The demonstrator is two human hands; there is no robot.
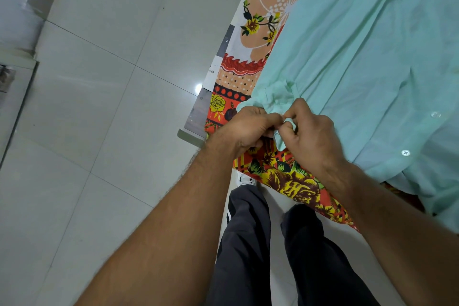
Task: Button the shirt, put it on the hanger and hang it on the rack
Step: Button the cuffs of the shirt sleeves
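**Stock entry: mint shirt on the covered table, both hands at its near corner**

1. Shirt (360, 57): pale mint green. I log it spread flat and creased on the table, filling the view from 12 to 3 o'clock. One bunched corner of it reaches the centre of the view.
2. Buttons: I count two white ones on the shirt at 3 o'clock, the nearer button (405, 153) and a farther button (435, 114). I cannot tell whether either is fastened.
3. Left hand (248, 126): at centre, fingers curled in and grasping the bunched mint fabric at the table's edge.
4. Right hand (313, 134): just to the 3 o'clock side of the left hand and touching it, thumb and fingers pinching a small fold of the same fabric.
5. Floral cloth (285, 179): orange, red and yellow flower print. It lies under the shirt and shows from 12 o'clock down past the hands towards 5 o'clock.
6. Table edge (198, 117): grey, bare beside the cloth, just to the 9 o'clock side of the left hand.
7. Tiled floor (99, 107): pale and glossy, from 7 to 11 o'clock.
8. Dark trousers (248, 243): at 6 o'clock, with a white shoe (244, 179) above them, close under the table edge.
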